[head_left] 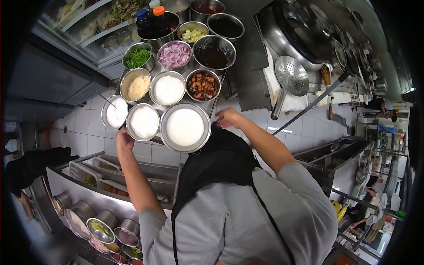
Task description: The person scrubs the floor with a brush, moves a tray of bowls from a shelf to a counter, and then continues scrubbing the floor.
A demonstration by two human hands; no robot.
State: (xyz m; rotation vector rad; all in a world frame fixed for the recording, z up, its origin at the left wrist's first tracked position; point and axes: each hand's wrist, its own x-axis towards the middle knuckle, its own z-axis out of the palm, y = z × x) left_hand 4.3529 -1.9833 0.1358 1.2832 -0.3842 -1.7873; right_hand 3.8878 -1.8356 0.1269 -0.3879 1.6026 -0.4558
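Observation:
My left hand (125, 139) is at the near left edge of the cart, under a steel pot of white powder (144, 122); its fingers are mostly hidden behind the rim. My right hand (229, 118) is at the cart's near right corner, fingers curled, and what they hold, if anything, is hidden. Between my hands stands a larger pot of white contents (185, 127). Around it are a pot with a spoon in white powder (116, 112), a pot of pale yellow paste (138, 87), another white-filled pot (167, 89) and a pot of brown chunks (203, 85).
Farther back stand sliced red onions (175, 54), chopped greens (137, 57), dark sauce (214, 52) and bottles (161, 21). To the right are a perforated ladle (291, 76) and a wok (295, 31). Behind my left arm is a counter (106, 194) with pots. Other people work at the sides.

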